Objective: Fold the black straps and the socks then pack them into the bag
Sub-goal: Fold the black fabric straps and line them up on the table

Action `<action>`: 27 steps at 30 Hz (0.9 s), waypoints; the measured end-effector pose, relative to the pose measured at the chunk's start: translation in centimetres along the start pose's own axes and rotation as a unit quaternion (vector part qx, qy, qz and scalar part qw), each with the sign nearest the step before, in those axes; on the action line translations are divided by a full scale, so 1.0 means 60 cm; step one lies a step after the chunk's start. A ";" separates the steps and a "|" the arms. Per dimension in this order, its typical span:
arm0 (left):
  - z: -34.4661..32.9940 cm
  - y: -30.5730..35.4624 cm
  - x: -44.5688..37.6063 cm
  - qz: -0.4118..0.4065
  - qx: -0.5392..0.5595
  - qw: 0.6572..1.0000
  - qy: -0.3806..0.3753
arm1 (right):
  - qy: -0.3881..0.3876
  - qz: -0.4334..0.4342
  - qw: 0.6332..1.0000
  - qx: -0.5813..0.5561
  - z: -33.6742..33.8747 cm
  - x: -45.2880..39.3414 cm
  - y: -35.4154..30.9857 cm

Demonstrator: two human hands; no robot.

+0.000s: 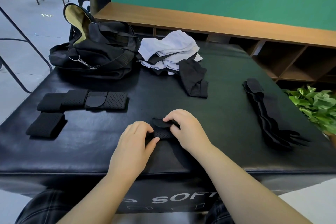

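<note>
A small folded black perforated strap (162, 129) lies at the front middle of the black padded mat (227, 107). My left hand (135, 143) pinches its left end with thumb and fingers. My right hand (185, 129) grips its right end, fingers curled over the rounded tab. A folded strap (46, 124) lies at the left, a longer folded strap (83, 100) behind it. Unfolded straps (265, 112) are stacked at the right. Black socks (194, 78) and white socks (171, 51) are heaped at the back. The open black bag (94, 54) stands back left.
A potted green plant (316, 107) stands off the mat's right edge. Wooden shelving (272, 56) runs behind the mat under a green wall. Metal chair legs (21, 56) stand on the floor at the left. My knees are below the mat's front edge.
</note>
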State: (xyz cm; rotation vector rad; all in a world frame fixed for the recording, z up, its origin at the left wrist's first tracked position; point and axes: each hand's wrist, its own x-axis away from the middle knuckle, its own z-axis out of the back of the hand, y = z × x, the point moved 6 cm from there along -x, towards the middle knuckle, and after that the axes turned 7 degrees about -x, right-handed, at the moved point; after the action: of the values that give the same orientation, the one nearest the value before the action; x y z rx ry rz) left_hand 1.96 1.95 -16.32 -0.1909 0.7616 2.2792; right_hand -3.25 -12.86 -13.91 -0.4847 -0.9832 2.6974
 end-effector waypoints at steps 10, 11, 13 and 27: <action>-0.003 0.005 -0.001 -0.042 -0.023 0.999 0.006 | -0.055 0.031 0.996 0.056 -0.006 0.039 -0.002; -0.005 0.003 -0.001 -0.046 -0.022 0.999 0.010 | -0.057 0.028 0.996 0.057 -0.006 0.042 -0.002; -0.006 0.002 -0.002 -0.059 -0.017 0.998 0.024 | -0.059 0.018 0.997 0.054 -0.009 0.048 -0.004; 0.001 0.007 0.011 -0.105 -0.045 0.992 0.047 | -0.038 -0.046 0.996 0.064 -0.027 0.072 -0.015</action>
State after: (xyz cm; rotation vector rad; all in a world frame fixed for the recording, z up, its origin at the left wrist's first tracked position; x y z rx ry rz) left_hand 1.18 2.13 -16.28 -0.4041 0.6529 2.1170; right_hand -6.53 -9.87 -15.45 -0.3069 -0.8243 2.6924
